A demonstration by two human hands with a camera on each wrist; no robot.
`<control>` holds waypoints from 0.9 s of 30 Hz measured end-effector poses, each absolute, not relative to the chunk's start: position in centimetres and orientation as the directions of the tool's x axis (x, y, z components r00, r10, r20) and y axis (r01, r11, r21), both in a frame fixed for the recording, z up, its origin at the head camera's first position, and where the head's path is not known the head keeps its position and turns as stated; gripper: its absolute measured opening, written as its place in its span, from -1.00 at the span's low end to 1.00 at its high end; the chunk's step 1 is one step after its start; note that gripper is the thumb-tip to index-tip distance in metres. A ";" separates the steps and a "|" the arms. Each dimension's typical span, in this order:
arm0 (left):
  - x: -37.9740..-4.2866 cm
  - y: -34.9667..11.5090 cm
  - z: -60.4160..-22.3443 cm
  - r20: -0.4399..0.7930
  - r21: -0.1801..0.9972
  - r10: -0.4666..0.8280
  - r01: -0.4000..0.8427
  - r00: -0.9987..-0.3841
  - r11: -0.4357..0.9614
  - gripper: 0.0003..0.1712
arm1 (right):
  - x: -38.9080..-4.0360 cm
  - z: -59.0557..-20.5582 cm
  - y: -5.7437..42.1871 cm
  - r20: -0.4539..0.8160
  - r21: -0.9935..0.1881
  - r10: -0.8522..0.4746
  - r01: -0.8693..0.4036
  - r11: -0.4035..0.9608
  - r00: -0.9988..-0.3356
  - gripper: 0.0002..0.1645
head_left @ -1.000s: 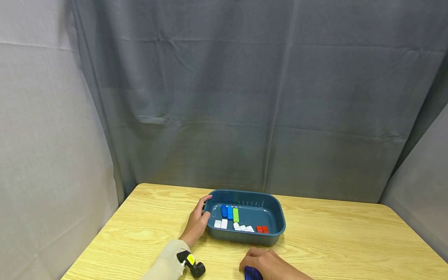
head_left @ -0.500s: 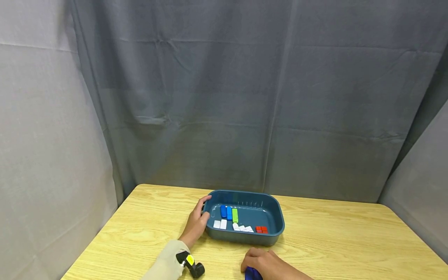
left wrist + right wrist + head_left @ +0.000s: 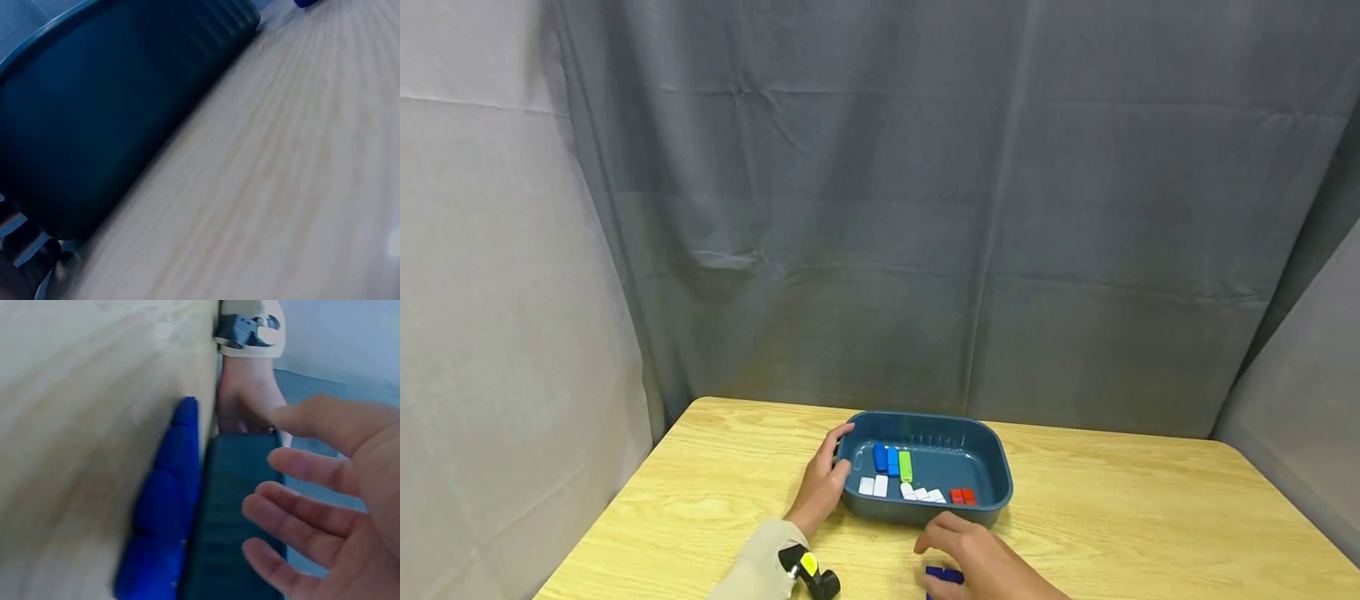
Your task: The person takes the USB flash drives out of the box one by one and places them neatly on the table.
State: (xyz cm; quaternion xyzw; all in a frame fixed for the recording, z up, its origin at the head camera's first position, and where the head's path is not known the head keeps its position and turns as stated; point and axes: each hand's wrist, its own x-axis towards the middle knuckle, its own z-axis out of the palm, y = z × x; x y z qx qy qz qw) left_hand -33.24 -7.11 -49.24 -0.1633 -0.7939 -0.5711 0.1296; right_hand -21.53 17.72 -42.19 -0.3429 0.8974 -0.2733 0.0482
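Observation:
A dark teal plastic tub (image 3: 925, 517) stands on the table. My left hand (image 3: 818, 490) grips its left end, fingers and thumb at the rim; the left wrist view shows only part of the hand at the lower left. Close in front of the tub, several dark blue blocks (image 3: 162, 500) lie in a row on the tabletop, partly covered by my right hand (image 3: 973, 554) in the head view. That hand hovers over them, its fingers loosely bent and spread, with nothing between them in the right wrist view.
Inside the tub are two blue pieces (image 3: 886, 459), a lime green piece (image 3: 906, 467), several white pieces (image 3: 880, 485) and some red pieces (image 3: 962, 497). The wooden table (image 3: 1135, 508) extends to both sides. A grey curtain (image 3: 880, 208) hangs behind it.
My right hand has let go of the dark blue blocks and lifted slightly, its fingers opening, so more of the blocks shows. The left hand stays on the tub.

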 end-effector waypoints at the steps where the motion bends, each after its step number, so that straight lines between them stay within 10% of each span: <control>1: -33.2 -7.0 -49.3 0.395 0.864 0.110 0.410 -0.912 0.294 -0.34 | -21.5 -41.9 17.7 0.131 -0.532 -0.629 -0.590 0.608 -0.766 -0.72; 8: -32.4 -6.5 -49.4 0.356 0.882 0.110 0.373 -0.928 0.289 -0.35 | -21.2 -41.7 17.8 0.470 -0.406 -0.567 -0.736 0.542 -0.677 -0.85; 15: -31.7 -6.6 -49.1 0.348 0.887 0.122 0.369 -0.930 0.278 -0.34 | -22.1 -40.9 17.6 0.400 -0.440 -0.492 -0.633 0.637 -0.773 -0.83; 27: -30.0 -5.8 -48.1 0.339 0.895 0.131 0.362 -0.932 0.261 -0.34 | -25.9 -41.6 17.2 0.546 -0.418 -0.404 -0.657 0.627 -0.734 -0.79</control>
